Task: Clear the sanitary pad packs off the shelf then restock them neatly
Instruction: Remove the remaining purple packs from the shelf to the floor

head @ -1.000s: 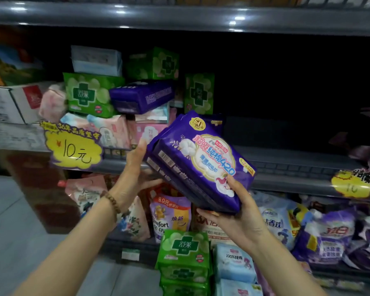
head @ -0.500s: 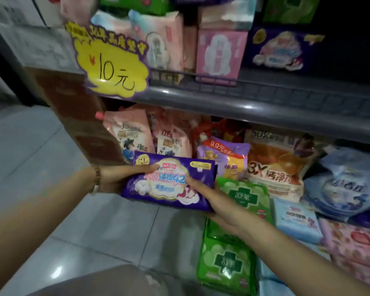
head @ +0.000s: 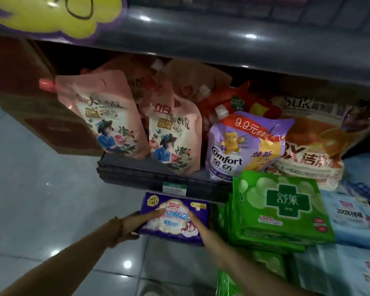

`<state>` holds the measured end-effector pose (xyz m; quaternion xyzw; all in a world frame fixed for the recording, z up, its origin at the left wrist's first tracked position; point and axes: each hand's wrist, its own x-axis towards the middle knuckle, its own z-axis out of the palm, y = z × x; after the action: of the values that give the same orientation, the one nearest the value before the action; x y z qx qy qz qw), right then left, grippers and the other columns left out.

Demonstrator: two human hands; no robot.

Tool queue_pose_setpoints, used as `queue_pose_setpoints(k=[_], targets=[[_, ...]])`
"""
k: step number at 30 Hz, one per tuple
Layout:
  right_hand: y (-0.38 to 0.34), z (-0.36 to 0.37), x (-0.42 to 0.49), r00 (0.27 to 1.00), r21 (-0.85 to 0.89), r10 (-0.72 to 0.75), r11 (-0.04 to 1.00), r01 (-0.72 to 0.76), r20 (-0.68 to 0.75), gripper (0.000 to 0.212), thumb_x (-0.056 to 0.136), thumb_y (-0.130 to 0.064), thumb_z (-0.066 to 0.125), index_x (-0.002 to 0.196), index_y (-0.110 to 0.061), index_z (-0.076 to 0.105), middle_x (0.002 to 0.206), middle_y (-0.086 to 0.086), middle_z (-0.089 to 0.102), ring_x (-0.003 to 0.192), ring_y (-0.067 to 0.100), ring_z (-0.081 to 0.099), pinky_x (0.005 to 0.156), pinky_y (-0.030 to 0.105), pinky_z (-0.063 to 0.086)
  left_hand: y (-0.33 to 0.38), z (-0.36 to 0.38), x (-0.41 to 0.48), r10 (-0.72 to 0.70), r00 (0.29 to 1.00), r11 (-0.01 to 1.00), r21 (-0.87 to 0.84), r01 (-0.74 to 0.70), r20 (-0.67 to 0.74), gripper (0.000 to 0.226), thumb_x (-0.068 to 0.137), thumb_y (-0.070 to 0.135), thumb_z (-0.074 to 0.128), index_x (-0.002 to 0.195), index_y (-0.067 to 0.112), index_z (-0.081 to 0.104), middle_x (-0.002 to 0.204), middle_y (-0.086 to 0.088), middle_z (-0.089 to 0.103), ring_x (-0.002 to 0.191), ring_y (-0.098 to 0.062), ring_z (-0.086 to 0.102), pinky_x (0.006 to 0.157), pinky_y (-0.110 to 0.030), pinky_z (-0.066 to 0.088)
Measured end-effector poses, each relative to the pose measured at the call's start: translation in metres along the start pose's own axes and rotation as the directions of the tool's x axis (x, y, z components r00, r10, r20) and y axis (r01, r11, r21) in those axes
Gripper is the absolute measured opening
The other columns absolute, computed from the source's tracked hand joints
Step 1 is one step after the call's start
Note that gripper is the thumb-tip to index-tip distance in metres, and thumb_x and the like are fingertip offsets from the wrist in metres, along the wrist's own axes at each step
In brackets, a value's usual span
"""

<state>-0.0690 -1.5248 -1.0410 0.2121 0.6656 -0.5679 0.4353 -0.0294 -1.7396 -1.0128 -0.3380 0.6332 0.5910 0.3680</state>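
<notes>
A purple sanitary pad pack (head: 175, 216) lies flat and low, close to the tiled floor, just left of a stack of green pad packs (head: 278, 208). My left hand (head: 135, 221) grips its left end, thumb across the top. My right hand (head: 203, 228) holds its right side with the fingers over the front face. Pale blue pad packs (head: 350, 221) lie to the right of the green stack. Whether the purple pack touches the floor is hidden.
The bottom shelf (head: 150, 178) carries pink detergent pouches (head: 107, 116), a purple Comfort softener pouch (head: 241, 146) and an orange detergent bag (head: 316, 142). A grey shelf edge (head: 222, 45) with a yellow price tag (head: 51, 16) overhangs. Grey floor tiles (head: 41, 199) lie to the left.
Both hands have carried the purple pack down from shelf height to floor level beside the green stack. The view has tilted down and moved closer.
</notes>
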Motion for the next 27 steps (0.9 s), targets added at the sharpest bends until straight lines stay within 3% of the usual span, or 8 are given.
queue_pose_setpoints(k=[3, 7, 10, 14, 18, 21, 24, 27], targets=[[0.011, -0.005, 0.024, 0.985, -0.054, -0.023, 0.998, 0.014, -0.17, 0.081, 0.078, -0.061, 0.064, 0.144, -0.022, 0.039, 0.139, 0.006, 0.053, 0.124, 0.024, 0.053, 0.106, 0.037, 0.039, -0.007, 0.01, 0.031, -0.035, 0.999, 0.999, 0.004, 0.035, 0.006, 0.123, 0.012, 0.078, 0.076, 0.119, 0.022, 0.055, 0.114, 0.001, 0.067, 0.106, -0.017, 0.059, 0.091, -0.034, 0.046], [0.02, -0.009, 0.046, 0.955, -0.012, -0.049, 0.999, 0.048, -0.294, 0.072, 0.084, -0.046, 0.063, 0.145, -0.015, 0.038, 0.141, 0.011, 0.05, 0.125, 0.029, 0.052, 0.105, 0.04, 0.042, -0.002, 0.03, 0.05, 0.02, 0.999, 1.0, -0.014, -0.02, 0.047, 0.088, 0.036, 0.069, 0.074, 0.11, 0.025, 0.057, 0.105, 0.007, 0.069, 0.1, -0.013, 0.061, 0.097, -0.037, 0.045], [0.026, -0.008, 0.051, 0.926, -0.025, -0.054, 0.999, 0.048, -0.374, 0.064, 0.09, -0.04, 0.06, 0.144, -0.012, 0.039, 0.14, 0.013, 0.051, 0.123, 0.031, 0.052, 0.101, 0.039, 0.044, -0.002, 0.039, 0.063, 0.079, 0.995, 0.997, -0.025, -0.078, 0.057, 0.075, 0.058, 0.057, 0.081, 0.119, 0.02, 0.057, 0.105, 0.002, 0.071, 0.096, -0.015, 0.067, 0.077, -0.028, 0.056], [0.028, -0.003, 0.046, 0.893, -0.155, -0.11, 0.987, 0.045, -0.436, 0.098, 0.074, -0.073, 0.057, 0.146, -0.011, 0.033, 0.145, 0.014, 0.046, 0.127, 0.034, 0.049, 0.102, 0.039, 0.042, -0.003, 0.044, 0.067, 0.094, 0.996, 0.995, 0.017, -0.094, 0.003, 0.044, 0.083, 0.028, 0.069, 0.122, 0.014, 0.055, 0.103, 0.002, 0.07, 0.088, -0.008, 0.067, 0.056, -0.014, 0.052], [0.024, 0.005, 0.036, 0.853, -0.332, -0.212, 0.942, 0.049, -0.476, 0.072, 0.095, -0.039, 0.05, 0.152, -0.012, 0.016, 0.154, 0.014, 0.03, 0.137, 0.033, 0.038, 0.109, 0.038, 0.034, -0.004, 0.048, 0.059, 0.055, 0.998, 0.998, 0.036, -0.054, -0.034, 0.036, 0.086, 0.026, 0.066, 0.118, 0.014, 0.054, 0.096, 0.006, 0.066, 0.078, -0.002, 0.062, 0.049, -0.01, 0.049], [0.013, 0.011, 0.017, 0.811, -0.453, -0.332, 0.887, 0.095, -0.482, 0.07, 0.098, -0.03, 0.048, 0.152, -0.005, 0.011, 0.159, 0.015, 0.014, 0.145, 0.029, 0.02, 0.114, 0.028, 0.019, 0.003, 0.045, 0.047, 0.031, 0.995, 0.999, 0.037, -0.028, -0.099, 0.065, 0.081, 0.036, 0.07, 0.132, 0.006, 0.044, 0.116, -0.007, 0.064, 0.09, -0.014, 0.064, 0.072, -0.022, 0.054], [0.004, 0.018, -0.006, 0.818, -0.574, -0.447, 0.798, 0.183, -0.362, 0.07, 0.099, -0.028, 0.045, 0.152, -0.005, 0.005, 0.161, 0.011, 0.004, 0.148, 0.023, 0.009, 0.116, 0.024, 0.01, 0.019, 0.039, 0.022, -0.003, 0.987, 0.994, 0.108, 0.021, -0.163, 0.1, 0.075, 0.049, 0.073, 0.145, 0.002, 0.019, 0.141, -0.015, 0.045, 0.116, -0.027, 0.053, 0.094, -0.033, 0.045], [-0.013, 0.026, -0.033, 0.878, -0.634, -0.459, 0.721, 0.279, -0.135, 0.074, 0.099, -0.029, 0.046, 0.153, -0.014, -0.002, 0.161, 0.004, 0.001, 0.148, 0.018, 0.006, 0.119, 0.027, 0.011, 0.032, 0.034, -0.015, 0.045, 0.968, 0.898, 0.434, 0.068, -0.245, 0.083, 0.09, 0.047, 0.056, 0.149, 0.006, 0.015, 0.151, -0.013, 0.031, 0.134, -0.027, 0.038, 0.106, -0.032, 0.035]])
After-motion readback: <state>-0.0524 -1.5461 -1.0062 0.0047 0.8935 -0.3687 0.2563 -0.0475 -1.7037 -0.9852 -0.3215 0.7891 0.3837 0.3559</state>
